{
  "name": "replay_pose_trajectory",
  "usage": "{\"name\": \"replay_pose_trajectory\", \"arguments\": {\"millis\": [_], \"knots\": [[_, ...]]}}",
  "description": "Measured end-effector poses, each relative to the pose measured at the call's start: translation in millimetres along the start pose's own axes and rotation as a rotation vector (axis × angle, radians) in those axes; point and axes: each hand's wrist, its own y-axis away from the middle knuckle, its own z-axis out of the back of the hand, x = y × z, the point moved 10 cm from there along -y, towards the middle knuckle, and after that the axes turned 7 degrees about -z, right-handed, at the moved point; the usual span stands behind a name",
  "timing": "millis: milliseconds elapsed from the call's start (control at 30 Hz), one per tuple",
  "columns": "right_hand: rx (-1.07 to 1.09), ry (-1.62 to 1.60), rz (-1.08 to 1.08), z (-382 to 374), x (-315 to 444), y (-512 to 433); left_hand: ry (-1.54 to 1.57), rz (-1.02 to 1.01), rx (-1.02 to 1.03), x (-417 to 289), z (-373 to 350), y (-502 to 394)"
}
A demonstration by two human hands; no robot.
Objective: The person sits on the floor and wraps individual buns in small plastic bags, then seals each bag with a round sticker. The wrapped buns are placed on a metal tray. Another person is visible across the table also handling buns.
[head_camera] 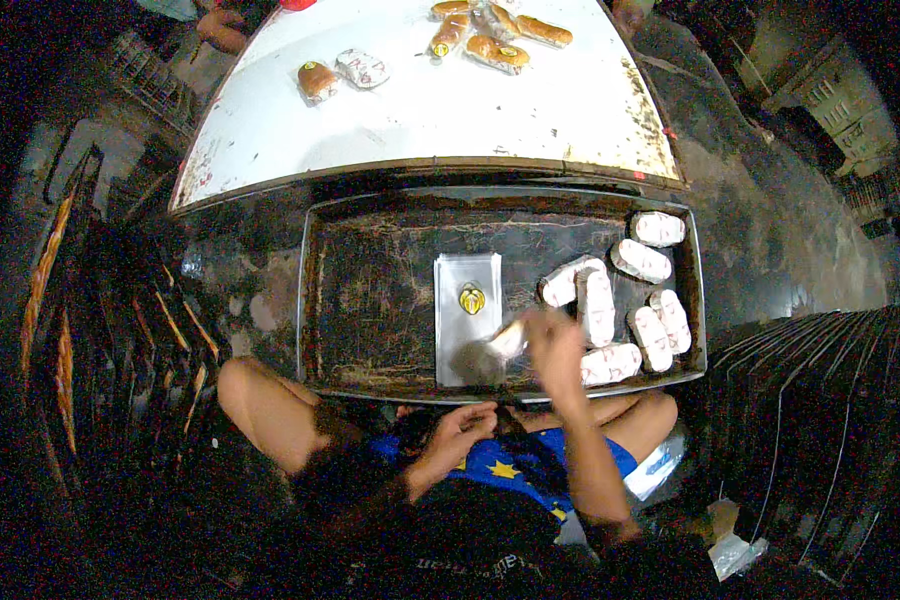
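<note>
A dark metal tray point(375, 300) with raised edges lies before me. Inside it rests a stack of clear plastic bags point(468, 330) printed with a yellow emblem. Several bread rolls in white printed wrappers point(596, 307) lie at the tray's right side. My right hand point(555, 337) is blurred over the tray, between the bags and those rolls; a blurred pale thing is beside its fingers, and whether it is held cannot be told. My left hand point(469, 427) hovers near the tray's front edge over my lap, fingers bent and partly apart, with nothing visible in it.
Beyond the tray stands a white table point(420, 120) with several packaged bread rolls point(499, 52) and a white printed wrapper point(362, 69) on it. Stacked dark trays point(802, 397) are at the right, and dark racks point(172, 337) at the left. Another person's arm point(221, 30) shows at the upper left.
</note>
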Motion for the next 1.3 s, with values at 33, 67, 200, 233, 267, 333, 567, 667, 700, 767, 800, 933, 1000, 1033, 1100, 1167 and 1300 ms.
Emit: {"name": "replay_pose_trajectory", "arguments": {"millis": [33, 67, 200, 233, 267, 333, 567, 667, 700, 767, 800, 933, 1000, 1033, 1100, 1167, 1300], "knots": [[-0.082, -0.158, -0.084, 25.1, -3.6, -15.7, -0.526, -0.19, -0.21, -15.0, 28.3, -5.2], [-0.186, -0.288, 0.12, 40.7, 22.0, -23.8, -1.035, -0.377, -0.367, -32.1, 37.0, -7.1], [-0.248, -0.162, 0.627, 2.8, 67.0, -0.7, -1.657, -0.031, -0.074, 38.1, 71.2, -47.6], [-0.092, -0.169, 0.65, -27.0, 58.2, 13.8, -1.638, 0.021, -0.078, 42.8, 83.8, -47.8], [0.001, -0.162, 0.565, -55.1, 37.0, 23.4, -1.616, 0.064, -0.084, 45.0, 95.1, -45.5], [0.47, -0.201, 0.12, -127.0, -38.4, 47.7, -1.602, -0.079, -0.109, 22.4, 94.5, -35.0], [0.112, -0.018, 0.065, -124.6, -108.1, 84.3, -0.661, -0.369, -0.07, -57.8, 34.7, -14.6], [-0.103, -0.074, 0.206, -92.9, -80.5, 77.9, -0.932, -0.556, -0.273, -87.8, 21.3, -9.9], [-0.06, -0.118, 0.187, -91.3, -77.1, 73.9, -0.845, -0.54, -0.342, -89.9, 25.1, -9.2], [0.017, -0.237, 0.157, -86.9, -71.0, 66.0, -0.67, -0.511, -0.451, -93.2, 36.2, -7.4], [0.04, -0.29, -0.053, -86.8, -87.7, 61.7, -0.575, -0.498, -0.499, -95.1, 42.9, -6.4], [-0.017, -0.159, 0.148, -79.0, -59.8, 76.2, -0.294, -0.138, -0.259, -71.3, 41.7, -24.4], [0.037, -0.07, 0.077, -88.5, -63.7, 81.5, -0.413, -0.141, -0.241, -78.7, 41.2, -23.1], [0.031, -0.046, 0.077, -87.9, -63.1, 82.0, -0.502, -0.263, -0.34, -95.5, 46.8, -16.6], [0.106, -0.218, 0.04, -87.8, -65.1, 75.1, -0.645, -0.498, -0.422, -118.9, 34.8, -3.3], [0.443, -0.597, -0.345, -113.8, -87.0, 69.9, -0.773, -0.687, -0.33, -127.9, 0.8, 8.7], [0.382, -1.477, -0.314, -83.1, -52.3, 40.1, -0.639, -0.847, -0.488, -137.3, -12.2, 23.7]]}}
